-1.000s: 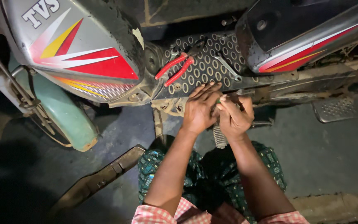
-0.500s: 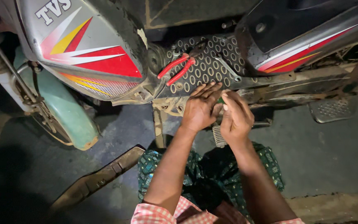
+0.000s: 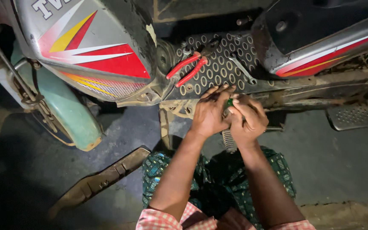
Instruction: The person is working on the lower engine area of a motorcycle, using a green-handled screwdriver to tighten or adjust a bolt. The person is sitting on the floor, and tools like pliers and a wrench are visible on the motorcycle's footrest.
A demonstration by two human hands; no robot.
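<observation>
A moped stands in front of me, with a perforated black footboard [image 3: 218, 68] between its grey front panel [image 3: 90, 47] and its seat body [image 3: 320, 38]. My left hand [image 3: 209, 113] presses against the frame edge just below the footboard, fingers spread. My right hand [image 3: 248, 119] is closed around a small green-handled tool [image 3: 229, 102], which pokes out between both hands. The tool's tip is hidden. Red-handled pliers [image 3: 188, 70] and a metal spanner [image 3: 241, 68] lie on the footboard above my hands.
A teal front mudguard [image 3: 64, 110] is at the left. A loose dark plastic panel [image 3: 103, 179] lies on the concrete floor. A metal footrest [image 3: 352, 115] sticks out at the right. A ribbed pedal [image 3: 229, 140] shows under my hands. My knees in green patterned cloth [image 3: 218, 187] are below.
Both hands stay at the same spot under the footboard, with small shifts of the fingers. The view has tilted a little.
</observation>
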